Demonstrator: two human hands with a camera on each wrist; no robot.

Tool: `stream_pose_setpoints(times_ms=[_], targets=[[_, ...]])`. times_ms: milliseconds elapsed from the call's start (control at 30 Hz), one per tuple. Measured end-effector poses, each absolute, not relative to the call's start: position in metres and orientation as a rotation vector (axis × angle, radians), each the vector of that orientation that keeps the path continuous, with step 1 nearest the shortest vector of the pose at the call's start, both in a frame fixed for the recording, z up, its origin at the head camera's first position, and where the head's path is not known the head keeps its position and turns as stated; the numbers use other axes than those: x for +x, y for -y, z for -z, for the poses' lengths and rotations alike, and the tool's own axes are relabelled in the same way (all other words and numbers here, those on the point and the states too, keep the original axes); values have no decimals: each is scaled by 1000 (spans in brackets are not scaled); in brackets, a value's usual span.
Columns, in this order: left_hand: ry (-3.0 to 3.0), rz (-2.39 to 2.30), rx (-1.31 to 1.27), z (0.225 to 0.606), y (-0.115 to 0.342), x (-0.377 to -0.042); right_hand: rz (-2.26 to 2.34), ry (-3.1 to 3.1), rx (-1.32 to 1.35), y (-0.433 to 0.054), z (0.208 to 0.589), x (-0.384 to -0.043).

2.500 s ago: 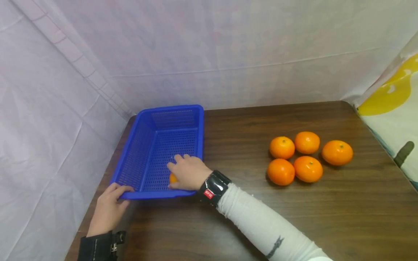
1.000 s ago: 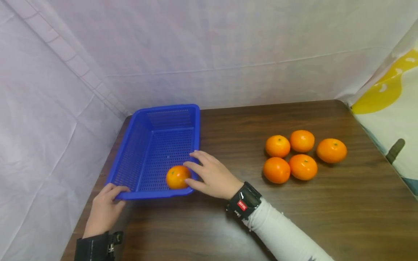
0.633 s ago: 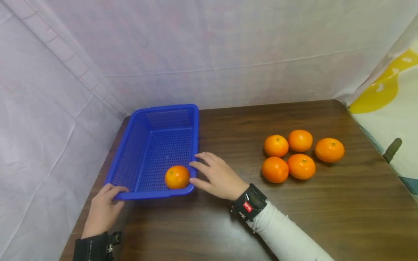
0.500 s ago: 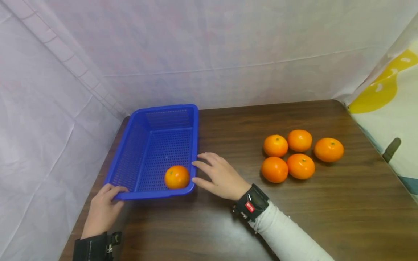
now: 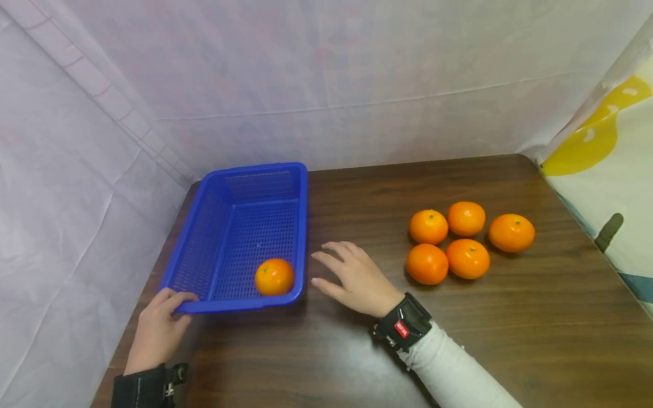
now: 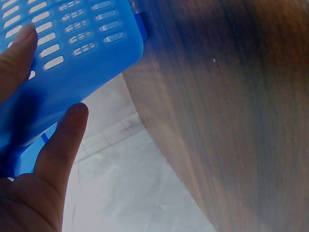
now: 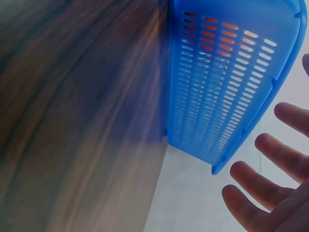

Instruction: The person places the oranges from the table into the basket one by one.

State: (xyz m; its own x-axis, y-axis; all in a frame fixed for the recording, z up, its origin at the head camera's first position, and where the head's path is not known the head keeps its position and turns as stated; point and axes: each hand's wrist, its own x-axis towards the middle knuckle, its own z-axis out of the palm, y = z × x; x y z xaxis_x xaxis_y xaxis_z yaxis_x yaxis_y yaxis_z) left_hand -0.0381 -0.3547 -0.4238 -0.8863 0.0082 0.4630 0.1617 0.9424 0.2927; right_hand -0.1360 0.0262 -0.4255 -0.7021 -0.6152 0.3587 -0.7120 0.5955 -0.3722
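Note:
A blue perforated plastic basket (image 5: 245, 306) stands on the left of the table, with one orange fruit, a tangerine by its look (image 5: 274, 277), in its near right corner. My left hand (image 5: 159, 326) grips the basket's near left corner, fingers over the rim. In the left wrist view, the thumb and a finger (image 6: 63, 140) lie against the blue wall. My right hand (image 5: 357, 280) hovers just right of the basket, fingers spread and holding nothing. The right wrist view shows the right hand's fingers (image 7: 260, 183) apart from the basket's side (image 7: 217, 82), with orange showing through its slots.
Several more tangerines (image 5: 467, 259) sit in a group on the right of the brown wooden table (image 5: 357, 198). White cloth (image 5: 326, 85) hangs behind the table and along its left side. A patterned cloth (image 5: 602, 153) borders the right edge.
My right hand has let go of the tangerine inside the basket, lifted out over the right rim and moved right. My left hand keeps its grip on the basket corner.

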Motion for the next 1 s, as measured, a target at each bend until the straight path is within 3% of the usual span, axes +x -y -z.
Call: stream_pose_setpoints(times_ms=[1000], targets=[[2640, 450, -101, 424, 353, -38, -779, 2680, 718, -88, 434, -123]])
